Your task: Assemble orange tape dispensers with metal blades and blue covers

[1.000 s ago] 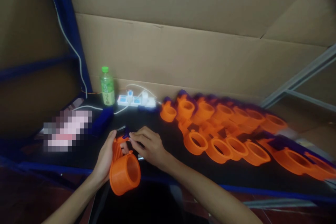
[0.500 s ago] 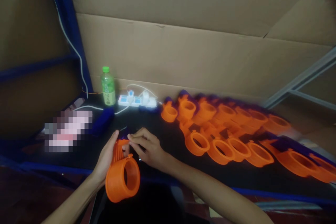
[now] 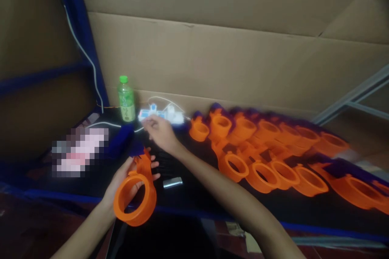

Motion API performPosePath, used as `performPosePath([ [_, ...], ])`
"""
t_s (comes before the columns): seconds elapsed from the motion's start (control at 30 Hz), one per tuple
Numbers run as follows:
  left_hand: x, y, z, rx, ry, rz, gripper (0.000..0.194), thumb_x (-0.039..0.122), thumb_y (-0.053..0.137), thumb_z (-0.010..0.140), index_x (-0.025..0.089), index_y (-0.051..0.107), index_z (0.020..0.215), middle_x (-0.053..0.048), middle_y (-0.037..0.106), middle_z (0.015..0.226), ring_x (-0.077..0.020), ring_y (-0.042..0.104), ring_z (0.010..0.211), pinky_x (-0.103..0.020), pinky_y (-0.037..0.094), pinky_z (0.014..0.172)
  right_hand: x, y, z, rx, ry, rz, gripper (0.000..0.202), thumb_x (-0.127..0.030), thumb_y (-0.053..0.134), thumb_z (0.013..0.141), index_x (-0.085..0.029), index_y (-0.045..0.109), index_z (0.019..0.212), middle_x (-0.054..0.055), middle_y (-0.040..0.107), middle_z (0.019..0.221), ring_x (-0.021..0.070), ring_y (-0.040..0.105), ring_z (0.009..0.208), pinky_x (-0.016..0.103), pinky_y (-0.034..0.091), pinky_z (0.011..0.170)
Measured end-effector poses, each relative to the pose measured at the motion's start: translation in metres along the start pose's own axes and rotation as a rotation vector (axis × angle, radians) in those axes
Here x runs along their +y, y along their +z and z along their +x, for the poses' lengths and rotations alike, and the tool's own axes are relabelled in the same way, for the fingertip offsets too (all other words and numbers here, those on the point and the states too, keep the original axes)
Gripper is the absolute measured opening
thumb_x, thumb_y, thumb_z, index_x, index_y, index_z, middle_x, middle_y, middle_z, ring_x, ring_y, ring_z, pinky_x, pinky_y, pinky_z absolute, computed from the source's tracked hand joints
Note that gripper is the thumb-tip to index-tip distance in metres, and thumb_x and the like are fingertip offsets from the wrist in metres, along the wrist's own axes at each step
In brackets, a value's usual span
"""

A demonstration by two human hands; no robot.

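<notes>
My left hand (image 3: pixel 123 176) is wrapped round an orange plastic tape dispenser (image 3: pixel 151 194), its large ring towards me and a dark blue part at its far end. The fingertips show along the dispenser's right side. Further off and higher, my right hand (image 3: pixel 161 131) hovers in front of the white power strip (image 3: pixel 179 118). Its fingers are curled together in a pinch; whatever they may hold is too small to make out. On the black tabletop between the forearms lies a small flat silvery piece (image 3: pixel 172 182).
Several orange dispensers (image 3: pixel 263 176) with dark blue parts stand in rows on the right of the black table. A green-capped bottle (image 3: pixel 126 101) stands at the back left. Nearby are a blue cloth-like item (image 3: pixel 121 141), a white cable (image 3: pixel 103 124) and a blurred-out patch (image 3: pixel 80 153).
My right hand has left the dispenser's far end and moved up and away towards the power strip. My left hand has turned the dispenser, so its ring opening faces me more. The silvery piece is now uncovered.
</notes>
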State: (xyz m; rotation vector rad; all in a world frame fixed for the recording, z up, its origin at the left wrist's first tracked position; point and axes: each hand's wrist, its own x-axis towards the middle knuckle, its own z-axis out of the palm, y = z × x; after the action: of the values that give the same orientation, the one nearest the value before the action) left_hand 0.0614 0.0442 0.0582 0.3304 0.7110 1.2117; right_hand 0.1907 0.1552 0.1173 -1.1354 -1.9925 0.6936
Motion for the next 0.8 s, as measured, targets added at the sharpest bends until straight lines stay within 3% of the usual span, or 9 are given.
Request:
performPosePath([
  [0.07, 0.003, 0.003, -0.003, -0.019, -0.051, -0.018, 0.041, 0.039, 0.048, 0.1, 0.012, 0.064, 0.127, -0.016, 0.076, 0.112, -0.0328, 0.074, 0.099, -0.056, 0.06, 0.087, 0.001, 0.015, 0.023, -0.031, 0.037, -0.086, 0.031, -0.046, 0.055, 0.098, -0.021, 0.067, 0.11, 0.003, 0.071, 0.092, 0.0158, 0.067, 0.08, 0.026, 0.053, 0.07],
  [0.23, 0.007, 0.014, -0.016, -0.02, -0.046, 0.045, 0.053, 0.053, 0.058, 0.093, 0.014, 0.063, 0.129, -0.014, 0.078, 0.101, -0.0297, 0.077, 0.084, -0.044, 0.065, 0.074, -0.001, 0.05, 0.057, -0.067, 0.111, -0.228, 0.053, -0.061, 0.066, 0.085, -0.017, 0.065, 0.115, 0.012, 0.072, 0.106, 0.0274, 0.067, 0.096, 0.035, 0.052, 0.08],
  [0.47, 0.005, 0.017, -0.013, -0.006, -0.013, 0.128, 0.055, 0.045, 0.066, 0.091, 0.02, 0.055, 0.138, -0.011, 0.078, 0.098, -0.0254, 0.077, 0.072, -0.038, 0.065, 0.064, -0.003, 0.061, 0.063, -0.102, 0.106, -0.345, 0.019, -0.031, 0.061, 0.09, -0.017, 0.074, 0.096, 0.012, 0.074, 0.098, 0.0267, 0.07, 0.096, 0.033, 0.051, 0.081],
  [0.63, 0.005, 0.018, -0.013, -0.02, 0.012, 0.106, 0.051, 0.046, 0.065, 0.091, 0.019, 0.059, 0.135, -0.012, 0.077, 0.106, -0.026, 0.077, 0.076, -0.038, 0.065, 0.064, -0.014, 0.04, 0.063, -0.032, 0.044, -0.354, 0.024, -0.025, 0.055, 0.094, -0.019, 0.074, 0.108, 0.009, 0.075, 0.103, 0.0217, 0.07, 0.094, 0.029, 0.051, 0.083],
  [0.8, 0.002, 0.022, -0.019, -0.006, 0.11, 0.118, 0.049, 0.046, 0.063, 0.092, 0.021, 0.06, 0.134, -0.013, 0.073, 0.119, -0.0274, 0.076, 0.086, -0.041, 0.065, 0.071, -0.034, -0.022, 0.05, 0.092, -0.055, -0.352, 0.033, -0.03, 0.051, 0.099, -0.02, 0.066, 0.127, 0.006, 0.074, 0.101, 0.0188, 0.068, 0.091, 0.029, 0.049, 0.086],
])
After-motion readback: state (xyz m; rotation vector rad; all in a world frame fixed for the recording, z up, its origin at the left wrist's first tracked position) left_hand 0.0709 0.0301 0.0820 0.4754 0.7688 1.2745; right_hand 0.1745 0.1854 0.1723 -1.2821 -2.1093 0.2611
